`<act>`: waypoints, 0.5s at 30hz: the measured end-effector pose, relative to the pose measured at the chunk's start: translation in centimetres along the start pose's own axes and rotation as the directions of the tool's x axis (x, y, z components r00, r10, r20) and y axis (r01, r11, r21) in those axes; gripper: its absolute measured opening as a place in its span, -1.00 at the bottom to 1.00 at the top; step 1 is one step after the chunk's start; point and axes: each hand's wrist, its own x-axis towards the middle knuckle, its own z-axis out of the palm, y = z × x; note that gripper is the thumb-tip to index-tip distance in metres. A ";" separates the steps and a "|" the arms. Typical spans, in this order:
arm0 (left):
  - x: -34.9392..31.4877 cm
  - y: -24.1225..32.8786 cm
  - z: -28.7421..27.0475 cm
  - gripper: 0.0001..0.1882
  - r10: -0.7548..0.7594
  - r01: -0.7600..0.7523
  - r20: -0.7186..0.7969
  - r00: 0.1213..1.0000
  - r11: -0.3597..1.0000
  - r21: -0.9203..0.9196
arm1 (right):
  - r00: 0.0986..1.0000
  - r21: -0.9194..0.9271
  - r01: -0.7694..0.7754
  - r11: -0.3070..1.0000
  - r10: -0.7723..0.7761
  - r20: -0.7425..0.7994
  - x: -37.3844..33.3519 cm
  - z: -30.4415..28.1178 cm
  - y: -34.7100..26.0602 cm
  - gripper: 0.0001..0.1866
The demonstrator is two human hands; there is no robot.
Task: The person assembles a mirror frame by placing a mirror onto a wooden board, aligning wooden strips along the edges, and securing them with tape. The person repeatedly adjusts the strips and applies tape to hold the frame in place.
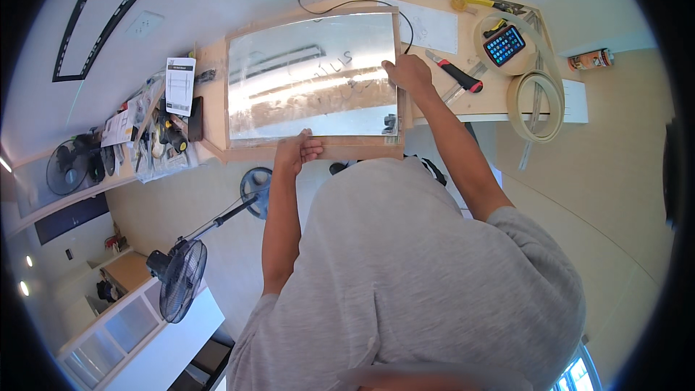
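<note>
Presently, we have the mirrored panel (311,76) lying flat on the brown board (362,151), a margin showing around it; placement looks largely done. Our hands are apart: the left hand (295,152) at the near edge, the right hand (410,75) at the right edge. We cannot tell how firmly either grips, nor whether fixing remains. The utility knife (460,77) lies unheld.
</note>
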 end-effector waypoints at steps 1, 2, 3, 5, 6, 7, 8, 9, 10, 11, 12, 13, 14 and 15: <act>0.1 -0.1 0.2 -0.68 0.004 -0.004 -0.037 0.999 1.000 0.004 | 1.000 -0.010 -0.001 1.000 0.002 0.021 -0.1 -0.2 -0.2 -0.41; 0.1 -0.2 0.4 -0.70 0.015 -0.015 -0.049 0.999 1.000 0.003 | 1.000 -0.020 0.003 1.000 -0.002 0.030 -0.3 -0.4 -0.3 -0.42; 0.1 -0.2 0.5 -0.71 0.020 -0.020 -0.073 0.997 1.000 0.001 | 0.999 -0.029 0.015 0.999 -0.014 0.045 -0.3 -0.6 -0.3 -0.43; -0.1 -0.1 0.8 -0.73 0.032 -0.032 -0.102 0.994 0.999 0.001 | 0.982 0.075 -0.014 0.997 0.000 0.187 -0.1 -1.3 0.1 -0.44; -0.3 -0.1 0.9 -0.74 0.037 -0.036 -0.106 0.994 0.999 0.010 | 0.966 0.127 -0.030 0.991 -0.005 0.260 0.2 -1.7 0.3 -0.44; -0.4 0.0 1.0 -0.74 0.054 -0.051 -0.124 0.991 0.998 0.026 | 0.964 0.153 -0.037 0.988 -0.005 0.265 0.4 -1.9 0.4 -0.45; -0.7 -0.1 1.1 -0.73 0.094 -0.092 -0.113 0.989 0.995 0.026 | 0.961 0.178 -0.047 0.983 -0.004 0.276 0.3 -1.7 0.6 -0.46; -0.9 -0.4 1.4 -0.72 0.150 -0.147 -0.115 0.982 0.989 0.032 | 0.954 0.201 -0.072 0.977 0.008 0.299 0.4 -1.5 0.7 -0.47; -0.9 -0.6 1.7 -0.71 0.193 -0.190 -0.115 0.974 0.981 0.041 | 0.955 0.232 -0.047 0.972 -0.025 0.296 0.4 -1.2 0.9 -0.47; -0.8 -0.8 1.9 -0.70 0.248 -0.243 -0.125 0.961 0.968 0.056 | 0.950 0.260 -0.040 0.965 -0.044 0.309 0.2 -0.8 1.2 -0.47; -0.7 -1.1 2.1 -0.70 0.281 -0.273 -0.130 0.951 0.959 0.078 | 0.943 0.284 -0.055 0.957 -0.043 0.330 0.0 -0.3 1.4 -0.48; -0.6 -1.6 2.2 -0.69 0.300 -0.288 -0.134 0.945 0.952 0.102 | 0.925 0.281 -0.040 0.959 -0.070 0.372 -0.1 0.2 1.5 -0.49; -0.5 -2.0 2.2 -0.69 0.327 -0.319 -0.128 0.936 0.945 0.077 | 0.933 0.254 -0.018 0.967 -0.075 0.353 -0.2 0.5 1.6 -0.49; -0.2 -2.1 2.1 -0.70 0.353 -0.349 -0.122 0.928 0.936 0.053 | 0.940 0.230 -0.003 0.973 -0.076 0.334 -0.1 0.6 1.6 -0.49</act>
